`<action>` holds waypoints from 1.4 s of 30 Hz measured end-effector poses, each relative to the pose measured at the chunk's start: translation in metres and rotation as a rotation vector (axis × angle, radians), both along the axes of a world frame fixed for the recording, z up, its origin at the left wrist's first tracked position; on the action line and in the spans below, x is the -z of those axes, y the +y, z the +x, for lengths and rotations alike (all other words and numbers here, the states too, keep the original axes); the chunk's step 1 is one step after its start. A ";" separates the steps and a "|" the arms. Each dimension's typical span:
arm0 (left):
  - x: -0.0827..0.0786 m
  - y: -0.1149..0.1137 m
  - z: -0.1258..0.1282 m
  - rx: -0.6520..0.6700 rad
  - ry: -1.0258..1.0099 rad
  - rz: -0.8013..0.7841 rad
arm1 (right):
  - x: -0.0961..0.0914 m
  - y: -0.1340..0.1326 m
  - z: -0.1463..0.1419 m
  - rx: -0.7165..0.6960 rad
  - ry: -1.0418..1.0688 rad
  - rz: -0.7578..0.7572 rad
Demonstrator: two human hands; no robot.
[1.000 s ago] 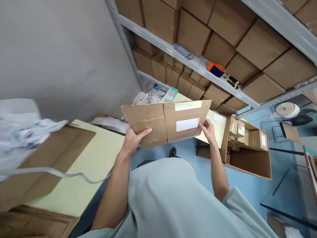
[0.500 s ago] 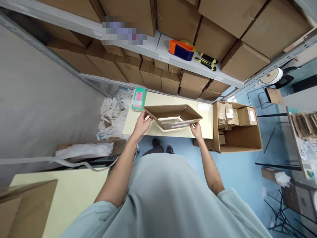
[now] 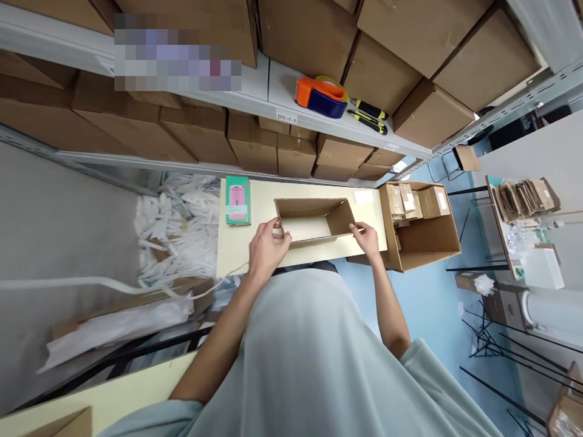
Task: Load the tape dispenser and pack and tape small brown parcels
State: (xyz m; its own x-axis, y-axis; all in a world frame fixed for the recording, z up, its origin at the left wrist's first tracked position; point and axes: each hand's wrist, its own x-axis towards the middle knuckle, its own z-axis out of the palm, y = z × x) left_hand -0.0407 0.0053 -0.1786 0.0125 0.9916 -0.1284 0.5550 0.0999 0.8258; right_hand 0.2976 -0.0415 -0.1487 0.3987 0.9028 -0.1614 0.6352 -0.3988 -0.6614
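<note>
A small cardboard box (image 3: 341,217), squared up and open at the top, is on the cream worktable (image 3: 234,249). Its walls stand upright, and a pale surface shows inside. My left hand (image 3: 268,247) grips its front left corner, thumb and fingers bent round the edge. At the front right corner, my right hand (image 3: 368,240) pinches the wall's edge between thumb and fingers. Left of the box lies a green pack with a pink panel (image 3: 237,200). A white label or slip (image 3: 363,196) lies to the right on the tabletop.
A large carton (image 3: 428,262) holding several smaller boxes stands right of the table. White paper scraps (image 3: 177,243) are heaped at the left. On the shelf (image 3: 255,82) above are a tape dispenser (image 3: 321,97), yellow-black cutters (image 3: 368,115) and many cartons.
The cardboard box has gone from a slanted, partly folded shape to a squarer one, lower on the table. Both hands stay at its front corners. The view has shifted too.
</note>
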 end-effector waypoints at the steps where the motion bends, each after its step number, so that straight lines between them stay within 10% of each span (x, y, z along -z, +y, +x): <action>1: -0.002 0.003 -0.002 0.012 0.022 0.013 | -0.003 0.005 -0.001 -0.004 -0.037 -0.002; 15: 0.012 0.029 0.019 0.403 0.157 0.121 | 0.004 0.046 -0.017 -0.578 -0.173 0.009; 20: 0.015 0.029 0.023 0.281 0.097 0.106 | 0.018 0.051 0.007 -0.800 -0.182 0.041; 24: 0.009 0.052 0.031 0.114 0.173 0.094 | 0.038 0.068 0.025 -0.549 -0.176 0.002; 28: 0.011 0.077 0.039 0.229 0.210 0.129 | 0.059 0.084 0.030 -0.331 -0.166 0.105; 38: 0.024 0.068 0.046 0.169 0.153 0.114 | 0.076 0.071 0.045 -0.517 -0.073 0.082; 42: 0.037 0.073 0.065 0.220 0.176 0.049 | 0.093 0.075 0.040 -0.363 -0.006 -0.082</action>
